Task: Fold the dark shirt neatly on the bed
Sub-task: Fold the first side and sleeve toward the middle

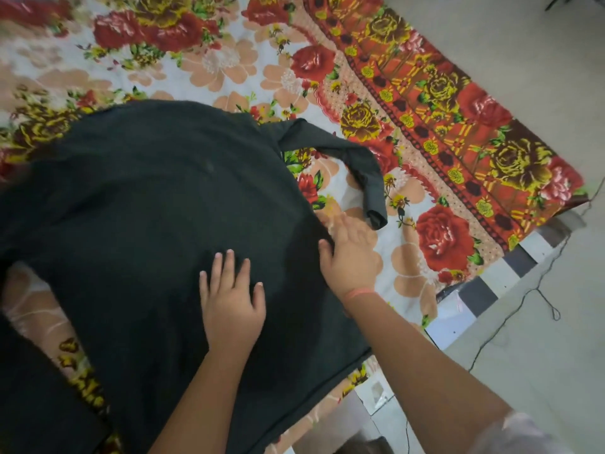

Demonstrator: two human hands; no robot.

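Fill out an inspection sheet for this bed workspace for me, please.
Surface: floral bedsheet lying flat over the bed.
Job's things: dark shirt spread out, not yet folded; one sleeve lies twisted on the sheet.
Clutter: another dark cloth at lower left.
Hands: left hand flat on the shirt; right hand at the shirt's edge, fingers blurred, grip unclear.
Cables: thin dark cable on the floor.
Surroundings: pale floor beside the bed.

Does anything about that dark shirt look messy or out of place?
Yes. The sleeve beyond the right hand is twisted and bunched, curling across the floral bedsheet rather than lying flat, while the dark shirt body is spread fairly smooth.
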